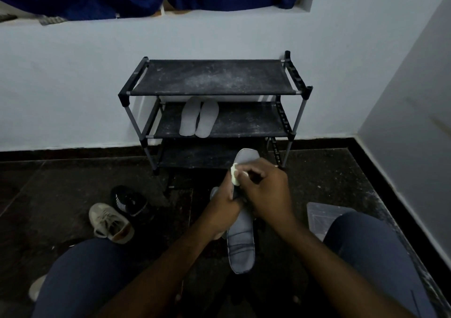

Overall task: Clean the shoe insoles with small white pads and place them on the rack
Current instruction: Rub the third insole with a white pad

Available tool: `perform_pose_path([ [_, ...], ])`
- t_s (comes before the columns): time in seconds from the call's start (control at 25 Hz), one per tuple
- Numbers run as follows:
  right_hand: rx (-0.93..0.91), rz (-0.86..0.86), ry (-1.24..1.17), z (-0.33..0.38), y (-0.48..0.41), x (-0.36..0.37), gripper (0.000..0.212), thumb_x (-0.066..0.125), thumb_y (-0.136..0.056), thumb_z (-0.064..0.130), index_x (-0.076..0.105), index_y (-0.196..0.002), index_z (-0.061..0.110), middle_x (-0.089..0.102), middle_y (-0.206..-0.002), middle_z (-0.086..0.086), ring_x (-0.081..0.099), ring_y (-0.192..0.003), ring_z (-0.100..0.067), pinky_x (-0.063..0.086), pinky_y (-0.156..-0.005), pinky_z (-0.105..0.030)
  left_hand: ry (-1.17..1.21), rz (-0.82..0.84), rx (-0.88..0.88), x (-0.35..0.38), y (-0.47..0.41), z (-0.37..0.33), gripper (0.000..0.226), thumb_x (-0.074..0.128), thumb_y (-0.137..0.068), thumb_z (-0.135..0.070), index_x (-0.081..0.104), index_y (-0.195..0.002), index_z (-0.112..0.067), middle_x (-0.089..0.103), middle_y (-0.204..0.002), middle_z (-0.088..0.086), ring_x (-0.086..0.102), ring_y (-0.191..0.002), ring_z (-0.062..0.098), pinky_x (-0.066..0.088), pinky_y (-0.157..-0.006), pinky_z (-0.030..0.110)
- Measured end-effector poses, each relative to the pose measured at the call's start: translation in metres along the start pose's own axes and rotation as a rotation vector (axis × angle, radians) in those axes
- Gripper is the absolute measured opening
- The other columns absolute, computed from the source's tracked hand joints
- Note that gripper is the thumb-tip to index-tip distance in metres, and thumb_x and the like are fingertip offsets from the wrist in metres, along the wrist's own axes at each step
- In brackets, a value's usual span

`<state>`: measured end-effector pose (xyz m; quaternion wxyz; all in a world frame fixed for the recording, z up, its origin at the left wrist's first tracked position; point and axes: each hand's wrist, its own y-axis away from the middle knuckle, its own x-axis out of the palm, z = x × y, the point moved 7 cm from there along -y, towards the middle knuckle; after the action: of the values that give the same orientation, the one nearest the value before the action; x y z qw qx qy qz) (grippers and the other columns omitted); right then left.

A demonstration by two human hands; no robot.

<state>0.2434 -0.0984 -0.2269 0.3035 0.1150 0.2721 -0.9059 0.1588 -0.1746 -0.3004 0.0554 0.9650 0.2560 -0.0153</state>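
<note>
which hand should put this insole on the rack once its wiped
Left, probably. The left hand grips the insole at its middle, while the right hand is busy pinching the pad. The rack stands straight ahead, with room on its middle shelf.

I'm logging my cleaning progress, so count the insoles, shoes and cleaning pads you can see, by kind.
Flat grey shoe insoles: 3, two on the black metal-framed rack's middle shelf, one held
Shoes on the floor: 2, one beige, one black
Small white pads: 1
Total: 6
</note>
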Motion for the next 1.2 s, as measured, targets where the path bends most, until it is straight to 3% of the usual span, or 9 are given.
perform_pose_path([
  [0.08,0.004,-0.018,0.009,-0.002,-0.003,-0.002,0.017,0.073,-0.088,0.004,0.08,-0.096,0.017,0.074,-0.095,0.009,0.069,-0.09,-0.002,0.055,-0.083,-0.019,-0.041,-0.014,0.024,-0.002,0.0,-0.001,0.081,0.056,-0.094,0.002,0.029,-0.154,-0.046,0.057,-0.143,-0.013,0.055,-0.133,0.011,0.05,-0.105,0.04],
  [0.2,0.088,-0.134,0.017,-0.017,-0.02,-0.023,0.014,0.074,-0.089,0.006,0.079,-0.094,0.019,0.074,-0.092,0.009,0.069,-0.086,-0.002,0.057,-0.08,-0.024,0.005,0.059,-0.033,0.002,0.001,0.004,0.093,0.05,-0.09,0.011,0.024,-0.154,-0.052,0.052,-0.148,-0.008,0.06,-0.128,0.022,0.056,-0.092,0.059],
  [0.28,0.114,-0.156,0.021,-0.02,-0.021,-0.026,0.014,0.075,-0.088,0.008,0.078,-0.092,0.021,0.073,-0.091,0.011,0.069,-0.085,-0.001,0.057,-0.078,-0.024,-0.018,0.066,-0.037,0.004,0.003,0.001,0.093,0.047,-0.091,0.014,0.022,-0.155,-0.048,0.05,-0.149,-0.009,0.061,-0.126,0.015,0.057,-0.094,0.053],
  [0.36,0.098,-0.109,0.018,-0.012,-0.01,-0.015,0.017,0.075,-0.087,0.006,0.077,-0.089,0.023,0.072,-0.09,0.012,0.068,-0.085,-0.001,0.055,-0.078,-0.02,-0.08,0.02,0.003,0.001,0.003,-0.002,0.087,0.05,-0.092,0.01,0.025,-0.155,-0.046,0.053,-0.145,-0.014,0.056,-0.128,0.003,0.052,-0.105,0.038],
  [0.44,0.075,-0.043,0.006,-0.003,0.005,0.001,0.016,0.073,-0.087,0.005,0.078,-0.088,0.02,0.072,-0.091,0.011,0.068,-0.087,-0.002,0.053,-0.079,-0.017,-0.065,-0.017,0.022,-0.004,0.0,-0.003,0.076,0.05,-0.096,0.008,0.033,-0.153,-0.039,0.058,-0.14,-0.014,0.054,-0.13,0.001,0.046,-0.111,0.033],
  [0.6,0.094,-0.103,0.0,-0.008,-0.001,-0.003,0.015,0.073,-0.087,0.006,0.076,-0.086,0.02,0.071,-0.09,0.008,0.067,-0.085,-0.002,0.055,-0.078,-0.022,-0.082,-0.044,0.016,-0.008,-0.002,0.002,0.084,0.054,-0.091,0.005,0.029,-0.155,-0.044,0.055,-0.145,-0.012,0.053,-0.134,0.007,0.046,-0.111,0.044],
  [0.72,0.155,-0.202,0.026,-0.022,-0.017,-0.022,0.017,0.074,-0.087,0.008,0.075,-0.086,0.025,0.071,-0.09,0.008,0.067,-0.082,0.0,0.057,-0.078,-0.026,-0.056,0.037,-0.009,-0.003,-0.003,0.008,0.091,0.051,-0.086,0.007,0.026,-0.153,-0.05,0.051,-0.149,-0.008,0.054,-0.134,0.019,0.05,-0.104,0.056],
  [0.96,0.099,-0.073,0.028,-0.008,0.008,0.003,0.013,0.073,-0.088,0.006,0.076,-0.087,0.018,0.071,-0.09,0.01,0.067,-0.086,-0.001,0.055,-0.079,-0.021,-0.075,-0.024,0.002,-0.009,-0.005,0.007,0.086,0.052,-0.091,0.008,0.028,-0.155,-0.045,0.054,-0.147,-0.013,0.05,-0.136,0.005,0.043,-0.115,0.042],
  [1.2,0.083,-0.181,0.093,-0.021,-0.023,-0.029,0.009,0.073,-0.09,0.009,0.077,-0.092,0.018,0.071,-0.092,0.007,0.066,-0.085,-0.002,0.056,-0.078,-0.023,-0.092,0.029,-0.014,-0.003,-0.003,0.005,0.089,0.055,-0.087,0.001,0.028,-0.151,-0.055,0.053,-0.147,-0.008,0.056,-0.132,0.026,0.053,-0.099,0.056],
])
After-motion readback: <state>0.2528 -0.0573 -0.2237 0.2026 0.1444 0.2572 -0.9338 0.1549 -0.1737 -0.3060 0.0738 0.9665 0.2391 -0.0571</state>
